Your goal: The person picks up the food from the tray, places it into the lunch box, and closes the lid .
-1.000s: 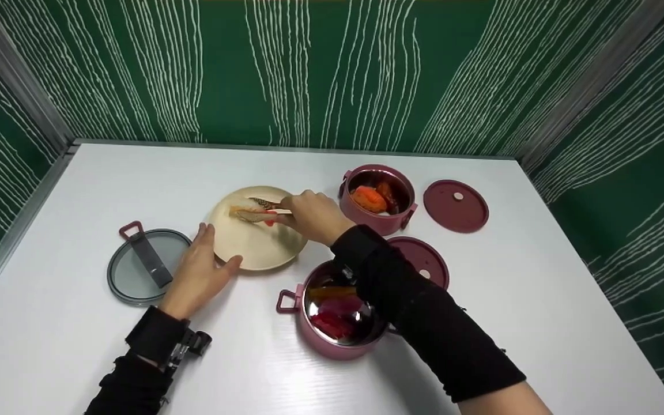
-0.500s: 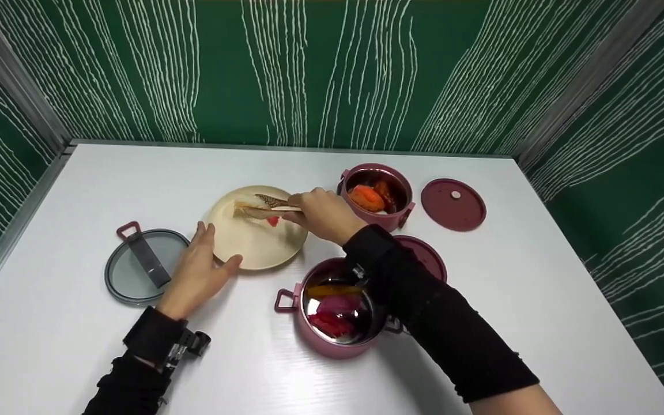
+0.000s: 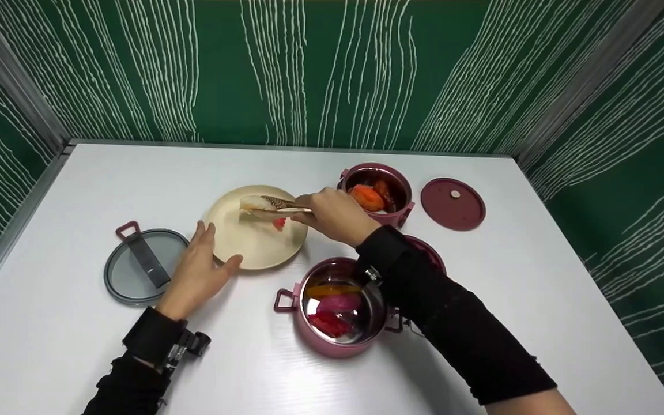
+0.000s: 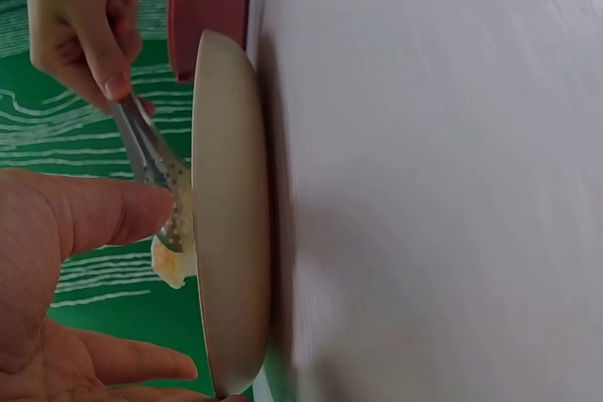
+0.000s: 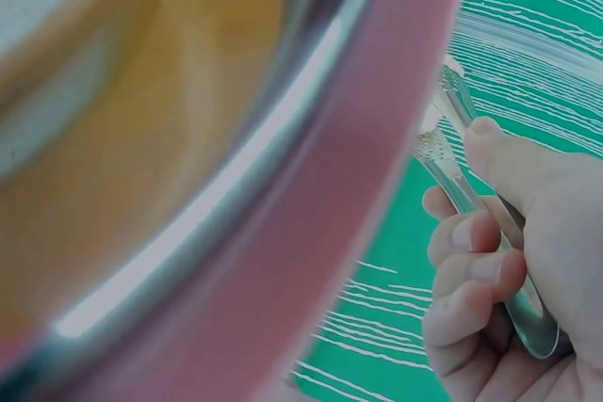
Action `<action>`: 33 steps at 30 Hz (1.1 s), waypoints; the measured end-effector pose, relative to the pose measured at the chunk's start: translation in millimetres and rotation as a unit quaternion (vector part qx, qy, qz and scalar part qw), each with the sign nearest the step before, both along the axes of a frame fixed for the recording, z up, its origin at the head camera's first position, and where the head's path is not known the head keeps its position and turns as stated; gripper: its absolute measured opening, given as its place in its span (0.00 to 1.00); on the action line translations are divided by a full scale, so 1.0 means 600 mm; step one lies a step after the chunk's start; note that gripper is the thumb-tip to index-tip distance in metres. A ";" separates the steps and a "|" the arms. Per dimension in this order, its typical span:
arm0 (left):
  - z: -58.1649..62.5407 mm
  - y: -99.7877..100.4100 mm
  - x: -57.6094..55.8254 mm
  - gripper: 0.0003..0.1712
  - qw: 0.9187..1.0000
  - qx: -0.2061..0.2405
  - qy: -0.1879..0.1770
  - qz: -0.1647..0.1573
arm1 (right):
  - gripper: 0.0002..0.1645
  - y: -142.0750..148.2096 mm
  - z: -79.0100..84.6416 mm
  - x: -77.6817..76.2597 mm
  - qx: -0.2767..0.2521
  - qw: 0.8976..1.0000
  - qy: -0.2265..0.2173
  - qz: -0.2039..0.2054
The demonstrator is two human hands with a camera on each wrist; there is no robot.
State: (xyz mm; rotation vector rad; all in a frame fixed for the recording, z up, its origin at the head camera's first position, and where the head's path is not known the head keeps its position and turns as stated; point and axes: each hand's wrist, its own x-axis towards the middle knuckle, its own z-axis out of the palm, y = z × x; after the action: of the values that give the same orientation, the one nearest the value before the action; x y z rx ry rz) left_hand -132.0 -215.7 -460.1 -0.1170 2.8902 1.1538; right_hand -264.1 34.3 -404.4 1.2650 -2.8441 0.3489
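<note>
My right hand grips metal tongs with perforated ends. Between those ends is a whitish food piece with an orange-brown edge, over the far part of a cream plate. On the plate, just below the tongs, shows a small red piece. At the plate's left rim rests my left hand, thumb and fingers spread along the edge. Under my right forearm stands a pink pot with a yellow strip, a purple-pink piece and a red piece inside.
Behind my right hand is a smaller pink pot holding orange food. A maroon lid lies to its right; another is partly covered by my arm. Left of my left hand lies a grey-rimmed lid with a folded handle.
My right hand has drawn a little to the right, bringing the tongs and the whitish piece along over the plate. My left hand has stayed at the rim.
</note>
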 end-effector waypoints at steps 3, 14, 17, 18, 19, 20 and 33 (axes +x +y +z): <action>0.003 0.001 -0.002 0.53 1.000 -0.002 -0.001 -0.001 | 0.21 0.009 0.006 0.001 0.005 1.000 0.008 -0.003; 0.008 0.014 0.005 0.50 1.000 -0.006 0.028 -0.003 | 0.18 0.061 0.024 0.011 -0.031 0.999 0.033 0.026; 0.013 0.024 0.010 0.49 0.999 -0.006 0.041 -0.010 | 0.17 0.084 0.037 0.018 -0.041 0.998 0.043 0.029; 0.016 0.028 0.013 0.49 0.999 -0.005 0.043 -0.013 | 0.17 0.092 0.042 0.021 -0.043 0.998 0.045 0.030; 0.018 0.032 0.015 0.48 0.999 -0.005 0.045 -0.017 | 0.18 0.102 0.048 0.025 -0.045 0.998 0.044 0.030; 0.020 0.038 0.017 0.48 0.999 -0.004 0.047 -0.020 | 0.18 0.111 0.053 0.029 -0.049 0.997 0.045 0.032; 0.023 0.097 0.041 0.35 0.991 0.065 0.062 -0.102 | 0.21 0.222 0.097 0.082 -0.059 0.997 -0.002 0.044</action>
State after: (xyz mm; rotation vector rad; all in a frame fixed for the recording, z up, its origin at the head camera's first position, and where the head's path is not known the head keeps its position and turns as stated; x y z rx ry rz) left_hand -107.5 -157.6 -446.2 0.2559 2.8353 1.3484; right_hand -214.6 167.4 -346.5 1.3715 -2.7299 0.5144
